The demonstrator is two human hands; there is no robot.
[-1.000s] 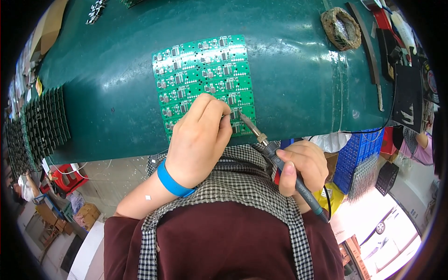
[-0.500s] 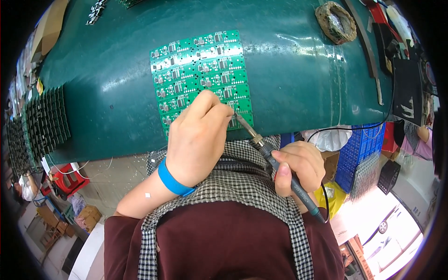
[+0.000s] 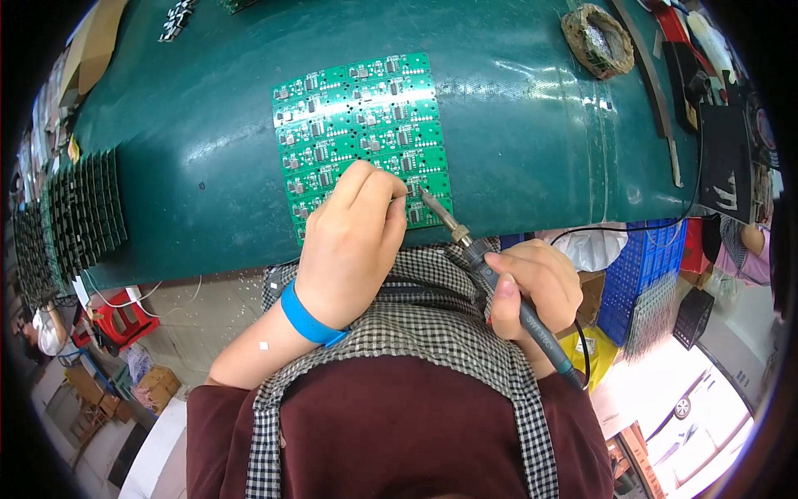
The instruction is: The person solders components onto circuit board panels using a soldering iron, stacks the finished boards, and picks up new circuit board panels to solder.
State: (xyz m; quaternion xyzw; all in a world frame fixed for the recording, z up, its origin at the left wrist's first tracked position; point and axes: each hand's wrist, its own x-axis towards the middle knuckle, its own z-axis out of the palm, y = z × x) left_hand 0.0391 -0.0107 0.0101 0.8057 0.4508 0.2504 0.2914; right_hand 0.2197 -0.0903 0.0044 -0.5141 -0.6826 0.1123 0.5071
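Green, flat and rectangular, the panel of small circuit boards (image 3: 359, 141) lies on the dark green table mat (image 3: 515, 141), with its lower edge close to the near edge of the table. The left hand (image 3: 353, 241), with a blue wristband (image 3: 309, 316), rests on the lower left part of the panel; its fingers are curled and pinched together, but what they pinch I cannot tell. The right hand (image 3: 532, 287) is closed around the dark handle of a soldering iron (image 3: 490, 279), and this hand stays off the table, in front of its edge. The metal tip of the iron touches the lower right corner of the panel, just beside the left fingertips. Right of the panel the mat is free up to a round brown tip-cleaning holder (image 3: 598, 37) near the far edge. At the left edge stand rows of dark boards (image 3: 83, 212), well apart.
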